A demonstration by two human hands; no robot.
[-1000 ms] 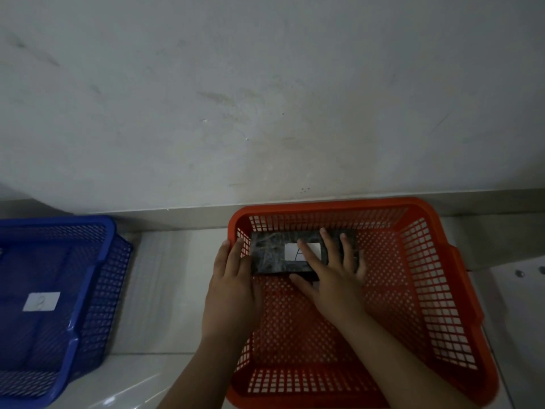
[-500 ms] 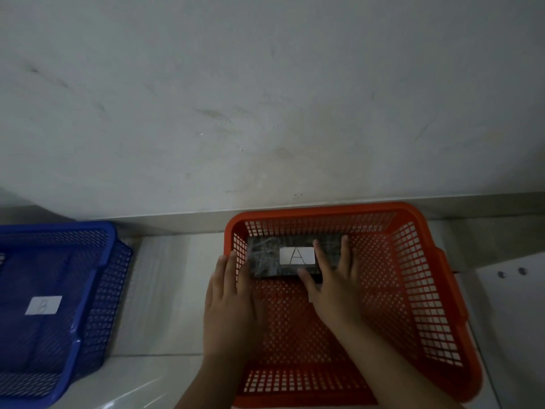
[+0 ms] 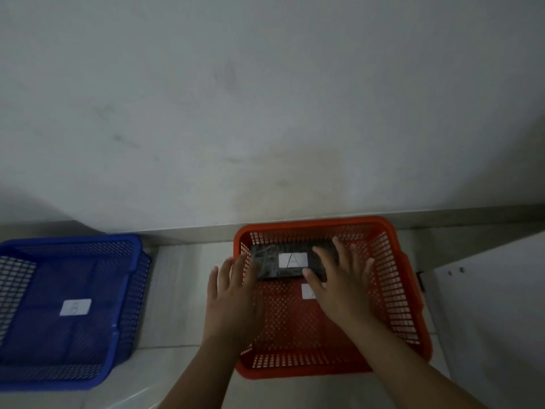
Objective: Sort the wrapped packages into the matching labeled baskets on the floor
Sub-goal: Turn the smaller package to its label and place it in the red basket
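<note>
Over the orange basket (image 3: pixel 392 290): right hand (image 3: pixel 343 286) spread flat, fingers splayed, empty, above the right end of a dark wrapped package (image 3: pixel 269 262) | left hand (image 3: pixel 233 296) also spread, empty, at the basket's left rim | package lies at basket's far side, white label (image 3: pixel 292 260) reading A | blue basket (image 3: pixel 124 290), labelled B, well apart to the left, on pale floor (image 3: pixel 182 290).

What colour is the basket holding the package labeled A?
Orange-red basket, holding the dark wrapped package; the head view shows it clearly.
</note>
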